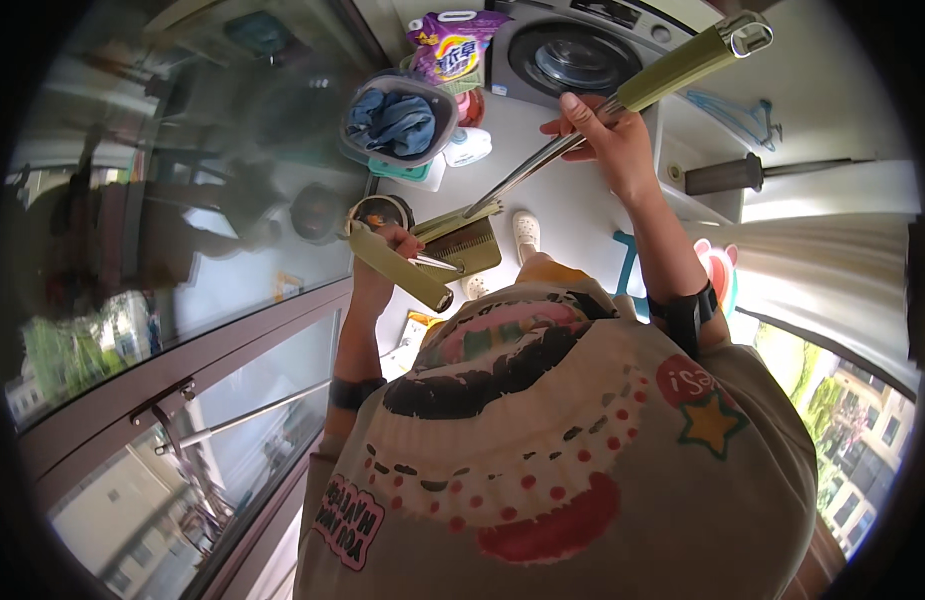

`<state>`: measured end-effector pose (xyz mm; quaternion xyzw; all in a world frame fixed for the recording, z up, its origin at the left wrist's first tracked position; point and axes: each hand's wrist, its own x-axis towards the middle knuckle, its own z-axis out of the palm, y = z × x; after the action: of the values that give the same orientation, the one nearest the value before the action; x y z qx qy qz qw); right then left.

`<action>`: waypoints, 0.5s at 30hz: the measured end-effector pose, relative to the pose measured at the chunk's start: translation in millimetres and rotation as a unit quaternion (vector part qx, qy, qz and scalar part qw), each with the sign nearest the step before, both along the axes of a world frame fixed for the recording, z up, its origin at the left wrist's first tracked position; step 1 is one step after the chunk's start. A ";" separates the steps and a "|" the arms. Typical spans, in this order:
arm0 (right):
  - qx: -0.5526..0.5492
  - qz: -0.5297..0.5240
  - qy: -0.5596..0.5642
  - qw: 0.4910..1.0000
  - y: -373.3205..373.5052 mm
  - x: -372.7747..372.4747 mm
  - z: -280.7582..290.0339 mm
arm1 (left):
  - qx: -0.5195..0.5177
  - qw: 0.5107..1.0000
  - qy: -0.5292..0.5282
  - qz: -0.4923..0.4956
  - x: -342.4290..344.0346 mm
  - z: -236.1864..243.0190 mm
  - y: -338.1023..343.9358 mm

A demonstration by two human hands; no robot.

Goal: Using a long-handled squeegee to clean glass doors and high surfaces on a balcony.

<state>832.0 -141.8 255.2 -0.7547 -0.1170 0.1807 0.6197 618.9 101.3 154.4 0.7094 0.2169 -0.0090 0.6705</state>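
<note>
My right hand (614, 140) is closed around the metal pole of a broom (542, 157), just below its thick green grip (682, 70). The pole slopes down to the left, and its lower end meets the green dustpan (472, 250), which has a row of comb teeth. Part of the broom head is hidden there, so I cannot tell whether it rests inside the pan. My left hand (394, 240) is closed on the dustpan's thin metal handle, whose green grip (402, 268) points toward me.
Ahead stand a grey basin (445, 110) with blue cloth, a purple detergent bag (457, 45), a white bottle (468, 147) and a washing machine (572, 55). Glass panes (182, 200) line the left. A closed umbrella (722, 177), blue hangers (727, 115) and a turquoise frame (627, 265) are right.
</note>
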 end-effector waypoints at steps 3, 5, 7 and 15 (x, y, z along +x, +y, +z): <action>-0.024 -0.075 0.033 0.996 -50.3 -2.9 -3.3 | -0.016 0.997 0.010 -0.079 29.4 -18.3 -25.5; -0.022 -0.091 0.037 0.995 -83.4 -4.0 -14.4 | -0.007 0.993 -0.037 -0.116 48.9 -56.2 -42.9; -0.023 -0.104 0.066 0.992 -112.0 -4.6 -24.5 | 0.148 0.961 -0.069 -0.224 74.6 -57.4 -64.5; -0.018 -0.225 0.096 0.970 -195.4 13.9 -106.8 | 0.196 0.890 0.120 -0.394 158.7 -137.0 -120.5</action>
<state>845.8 -337.2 148.5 -0.7520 0.1187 0.1103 0.6390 777.6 -19.2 17.4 0.8471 -0.0044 -0.3147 0.4282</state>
